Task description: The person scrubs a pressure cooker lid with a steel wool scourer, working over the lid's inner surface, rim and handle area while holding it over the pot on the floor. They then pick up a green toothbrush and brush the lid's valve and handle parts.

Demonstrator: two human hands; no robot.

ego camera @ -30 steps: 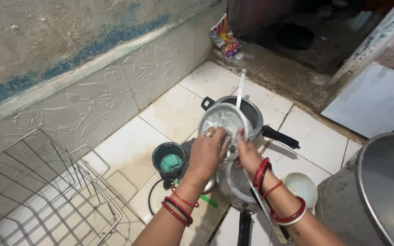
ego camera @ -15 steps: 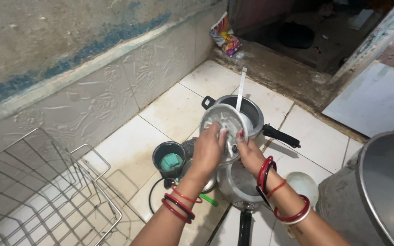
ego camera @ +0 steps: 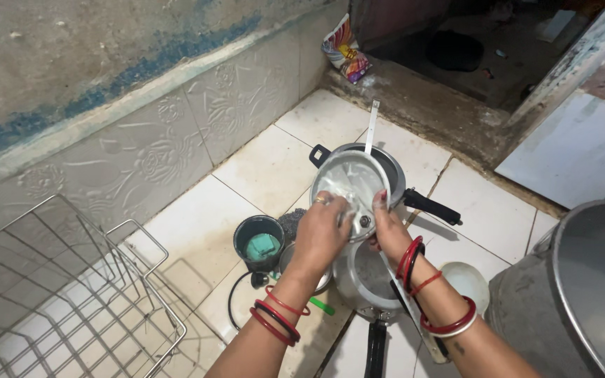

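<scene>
Item: round metal lid, held tilted above a pressure cooker. Our left hand covers its lower edge; whatever it presses there we cannot see. Our right hand is clamped on the lid's right rim. A dark cup stands just left.

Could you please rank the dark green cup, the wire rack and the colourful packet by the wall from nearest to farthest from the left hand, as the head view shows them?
From the left hand:
1. Dark green cup, on the floor tiles just to its left.
2. Colourful packet, up in the far corner against the wall.
3. Wire rack, far off at the lower left edge.
</scene>
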